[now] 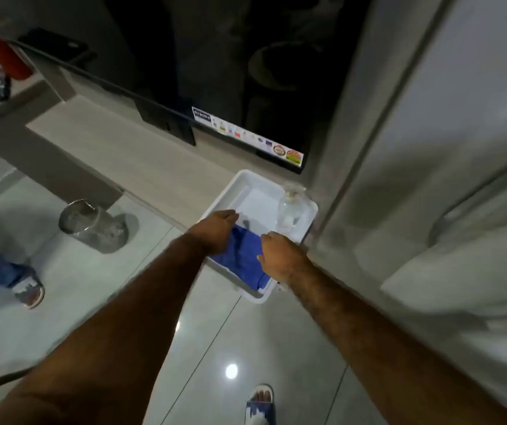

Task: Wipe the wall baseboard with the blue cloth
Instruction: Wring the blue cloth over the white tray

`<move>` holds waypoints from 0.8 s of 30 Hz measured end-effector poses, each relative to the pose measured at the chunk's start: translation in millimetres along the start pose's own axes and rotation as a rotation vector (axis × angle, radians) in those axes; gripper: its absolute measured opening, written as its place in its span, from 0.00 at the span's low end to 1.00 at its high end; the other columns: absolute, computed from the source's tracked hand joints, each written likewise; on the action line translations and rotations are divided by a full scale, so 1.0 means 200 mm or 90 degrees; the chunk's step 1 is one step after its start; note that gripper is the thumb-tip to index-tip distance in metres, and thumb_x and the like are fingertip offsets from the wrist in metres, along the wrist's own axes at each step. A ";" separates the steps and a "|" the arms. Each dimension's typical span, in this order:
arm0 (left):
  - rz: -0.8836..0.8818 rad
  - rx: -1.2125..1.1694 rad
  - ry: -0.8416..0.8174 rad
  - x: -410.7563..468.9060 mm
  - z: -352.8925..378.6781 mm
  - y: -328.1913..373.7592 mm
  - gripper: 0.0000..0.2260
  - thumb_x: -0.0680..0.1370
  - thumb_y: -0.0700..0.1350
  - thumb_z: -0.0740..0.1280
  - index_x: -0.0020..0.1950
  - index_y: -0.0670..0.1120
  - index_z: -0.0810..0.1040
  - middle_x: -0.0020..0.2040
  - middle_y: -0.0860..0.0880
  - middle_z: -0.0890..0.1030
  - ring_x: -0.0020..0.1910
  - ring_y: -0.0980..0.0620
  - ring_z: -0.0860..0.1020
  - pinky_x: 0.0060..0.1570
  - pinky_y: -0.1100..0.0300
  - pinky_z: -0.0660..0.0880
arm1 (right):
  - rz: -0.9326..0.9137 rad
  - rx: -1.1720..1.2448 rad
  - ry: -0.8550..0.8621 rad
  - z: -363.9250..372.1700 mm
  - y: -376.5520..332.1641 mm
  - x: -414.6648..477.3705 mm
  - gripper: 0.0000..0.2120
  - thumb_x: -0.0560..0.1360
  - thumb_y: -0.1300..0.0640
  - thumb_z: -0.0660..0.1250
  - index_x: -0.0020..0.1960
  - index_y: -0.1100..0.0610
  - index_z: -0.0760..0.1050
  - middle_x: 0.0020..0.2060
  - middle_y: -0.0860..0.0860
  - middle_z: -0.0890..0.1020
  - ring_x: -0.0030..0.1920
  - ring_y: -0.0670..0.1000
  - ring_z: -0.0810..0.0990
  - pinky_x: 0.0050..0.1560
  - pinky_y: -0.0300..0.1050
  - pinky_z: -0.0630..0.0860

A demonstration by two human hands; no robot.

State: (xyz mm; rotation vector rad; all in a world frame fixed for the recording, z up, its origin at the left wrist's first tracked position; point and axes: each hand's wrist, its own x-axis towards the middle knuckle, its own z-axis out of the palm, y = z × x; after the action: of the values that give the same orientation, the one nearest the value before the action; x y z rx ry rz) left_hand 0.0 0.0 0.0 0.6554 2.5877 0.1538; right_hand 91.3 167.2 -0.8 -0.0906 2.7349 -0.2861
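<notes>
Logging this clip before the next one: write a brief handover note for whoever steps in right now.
Left hand: on the left edge of the blue cloth; grip unclear.
Right hand: on the cloth's right edge; grip unclear.
Cloth: lying in the white tray on the floor, beside a clear bottle standing in the tray.
Done: hands have reached the cloth.
Left: lift the cloth and wipe the baseboard; no wiping shows yet.

Home living rm, prob. a flat: big flat-screen TV (230, 56) w/ promo stickers at 12 o'clock, on a low beige TV bench (141, 161). Glossy floor tiles (215, 348) at 6, steel waste bin (92, 225) at 9, slippered foot (261, 403) at 6.
</notes>
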 end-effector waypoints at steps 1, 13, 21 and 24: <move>-0.010 0.005 -0.018 0.05 0.02 -0.01 0.31 0.79 0.40 0.65 0.80 0.44 0.56 0.81 0.45 0.57 0.78 0.45 0.60 0.78 0.55 0.57 | 0.010 -0.026 -0.006 0.04 -0.01 0.05 0.20 0.84 0.52 0.59 0.71 0.63 0.69 0.68 0.60 0.76 0.67 0.58 0.76 0.69 0.48 0.71; 0.018 0.205 -0.012 0.25 0.08 0.02 0.15 0.78 0.44 0.63 0.62 0.40 0.76 0.62 0.40 0.76 0.62 0.40 0.76 0.59 0.48 0.75 | 0.071 -0.047 -0.021 0.22 -0.04 0.29 0.19 0.81 0.58 0.65 0.70 0.62 0.70 0.66 0.59 0.76 0.67 0.59 0.74 0.68 0.51 0.74; 0.041 0.053 -0.028 0.17 -0.04 0.02 0.11 0.66 0.50 0.71 0.43 0.52 0.71 0.40 0.49 0.79 0.45 0.43 0.80 0.39 0.56 0.75 | 0.092 0.198 0.080 0.10 0.00 0.18 0.14 0.78 0.61 0.65 0.61 0.64 0.75 0.62 0.60 0.76 0.61 0.61 0.78 0.59 0.51 0.77; 0.041 -0.028 -0.014 0.11 -0.18 0.05 0.17 0.66 0.50 0.71 0.54 0.54 0.76 0.40 0.54 0.80 0.43 0.48 0.79 0.43 0.58 0.76 | 0.089 0.320 0.125 -0.03 0.04 0.08 0.14 0.77 0.59 0.65 0.60 0.64 0.74 0.56 0.61 0.81 0.56 0.62 0.80 0.54 0.51 0.77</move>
State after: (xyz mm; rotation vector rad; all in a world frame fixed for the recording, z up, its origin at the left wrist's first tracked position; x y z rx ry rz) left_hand -30.0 20.4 24.7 0.7214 2.5364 0.2223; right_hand 73.7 174.0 -2.1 0.2778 2.7482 -0.9705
